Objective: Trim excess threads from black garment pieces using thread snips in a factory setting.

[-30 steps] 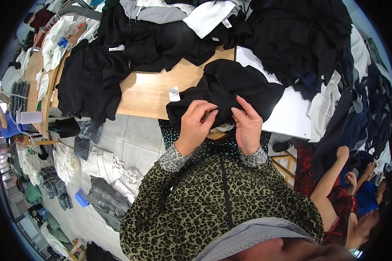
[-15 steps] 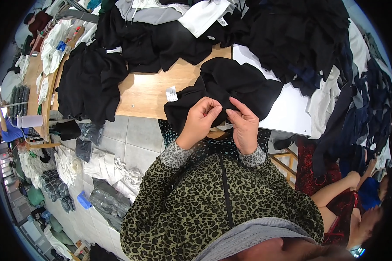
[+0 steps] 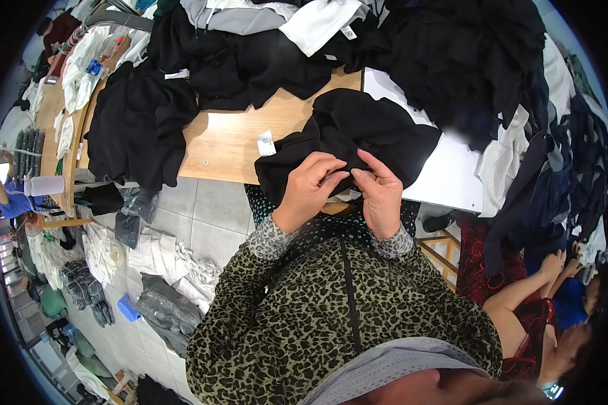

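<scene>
We read no text: at 11 o'clock from view centre, the white label [image 3: 266, 143] on the black garment [image 3: 378, 125] and, just past 12 o'clock, the tag [image 3: 348, 32] on the white cloth [image 3: 317, 25] are illegible.

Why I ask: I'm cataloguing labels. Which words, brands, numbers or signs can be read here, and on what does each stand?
None can be read.
White tag on the near garment: marks too small to read.
Top tag by the white cloth: too small.
Small label just below it: too small.
Left label on the left garment: no legible print.
</scene>
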